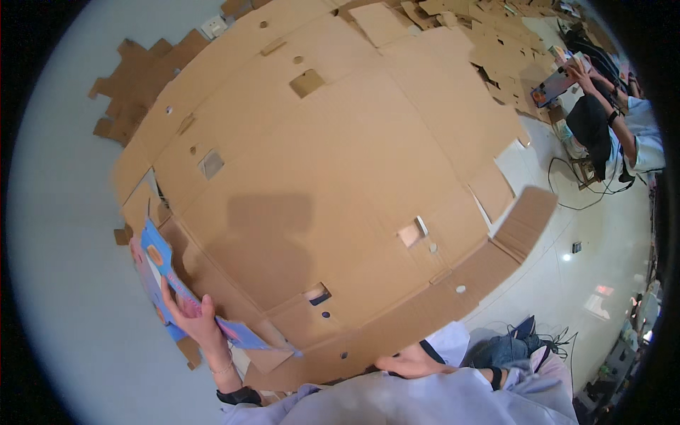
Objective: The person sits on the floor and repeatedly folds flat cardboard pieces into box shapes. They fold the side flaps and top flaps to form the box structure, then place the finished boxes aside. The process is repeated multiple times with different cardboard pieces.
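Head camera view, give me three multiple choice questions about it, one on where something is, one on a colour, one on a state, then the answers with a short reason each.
1. Where is the left hand?
A. at the left edge of the big cardboard sheet
B. on the sheet's far right flap
C. flat on the floor

2. What colour is the printed side of the flap that the left hand grips?
A. green
B. mainly blue
C. black

3. How does the big cardboard sheet lie?
A. rolled into a tube
B. folded into a closed box
C. opened out flat

Answers: 1 A, the fingers close on the flap at the sheet's lower left edge. 2 B, its printed face shows blue with some pink. 3 C, the brown panels and creases spread wide open.
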Demonstrator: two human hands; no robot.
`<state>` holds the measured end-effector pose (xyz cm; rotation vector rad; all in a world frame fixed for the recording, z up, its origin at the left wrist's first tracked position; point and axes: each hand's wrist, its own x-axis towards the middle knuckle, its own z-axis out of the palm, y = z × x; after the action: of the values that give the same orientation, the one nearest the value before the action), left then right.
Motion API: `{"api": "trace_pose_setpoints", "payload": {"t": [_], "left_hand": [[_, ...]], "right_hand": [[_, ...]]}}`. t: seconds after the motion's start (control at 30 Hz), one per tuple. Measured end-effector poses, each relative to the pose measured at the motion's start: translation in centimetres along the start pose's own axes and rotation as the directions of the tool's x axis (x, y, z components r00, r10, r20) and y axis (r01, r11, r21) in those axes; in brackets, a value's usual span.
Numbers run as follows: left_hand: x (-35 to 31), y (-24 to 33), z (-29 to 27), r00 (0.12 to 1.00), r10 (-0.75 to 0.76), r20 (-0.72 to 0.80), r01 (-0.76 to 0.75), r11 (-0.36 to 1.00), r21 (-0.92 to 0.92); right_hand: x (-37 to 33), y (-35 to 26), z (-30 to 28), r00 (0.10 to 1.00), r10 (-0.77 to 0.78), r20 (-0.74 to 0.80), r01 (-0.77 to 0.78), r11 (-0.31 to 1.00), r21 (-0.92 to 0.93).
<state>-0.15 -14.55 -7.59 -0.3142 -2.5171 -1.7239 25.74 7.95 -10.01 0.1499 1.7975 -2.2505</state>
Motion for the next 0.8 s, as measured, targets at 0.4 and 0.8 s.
{"api": "trace_pose_setpoints", "payload": {"t": [0.4,0.8], "left_hand": [[-1.6,2.5,2.7,0.916,0.043,-0.399,-0.064,0.997,-0.038],[0.9,2.0,8.5,0.890,0.162,-0.425,-0.260,0.948,-0.184]], "right_hand": [[8.7,2.7,5.8,0.984,0.134,-0.116,-0.071,0.900,0.431],[9.5,-1.6,-0.8,0.858,-0.362,-0.364,0.302,0.930,-0.211]]}}
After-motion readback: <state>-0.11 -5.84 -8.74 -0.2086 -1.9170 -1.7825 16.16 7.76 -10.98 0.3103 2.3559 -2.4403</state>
